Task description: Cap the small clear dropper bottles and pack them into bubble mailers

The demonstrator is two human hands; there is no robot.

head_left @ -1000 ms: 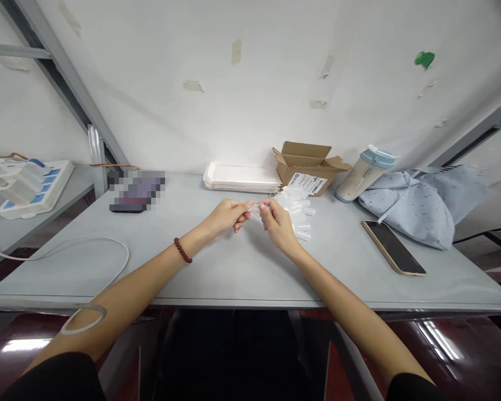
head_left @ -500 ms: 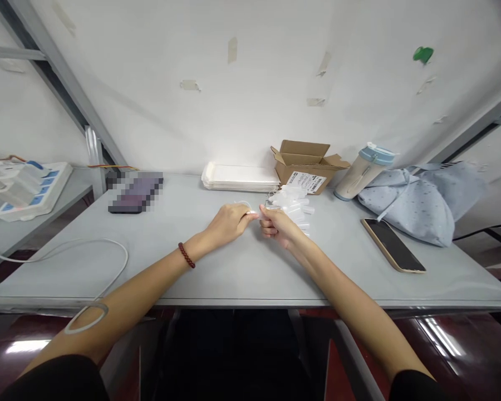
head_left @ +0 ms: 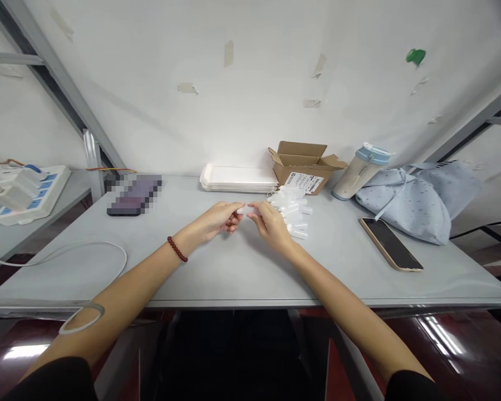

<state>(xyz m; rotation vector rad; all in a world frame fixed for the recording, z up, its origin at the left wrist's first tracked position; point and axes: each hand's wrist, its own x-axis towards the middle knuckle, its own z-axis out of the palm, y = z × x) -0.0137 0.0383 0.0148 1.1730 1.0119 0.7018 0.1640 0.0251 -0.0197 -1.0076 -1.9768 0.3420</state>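
My left hand (head_left: 220, 218) is closed, pinching a small translucent white plastic piece (head_left: 245, 210) between thumb and fingers above the table. From the other side my right hand (head_left: 272, 224) grips the piece's right end with bent fingertips. The fingers hide much of it, so its full shape is unclear. Just behind and right of my right hand lies a pile of clear plastic tubes with white ends (head_left: 294, 209), loosely heaped on the grey table (head_left: 234, 273).
Behind the pile stand an open cardboard box (head_left: 303, 172) and a stack of white flat packets (head_left: 240, 177). To the right are a tumbler (head_left: 361, 170), a cloth bag (head_left: 404, 203) and a phone (head_left: 390, 244). A white cable (head_left: 123, 253) loops near my left forearm; a power strip (head_left: 37, 195) sits far left.
Both hands have shifted slightly left. My left hand has turned so its curled fingers show, and my right hand has rolled over, its fingertips now reaching to the piece from above.
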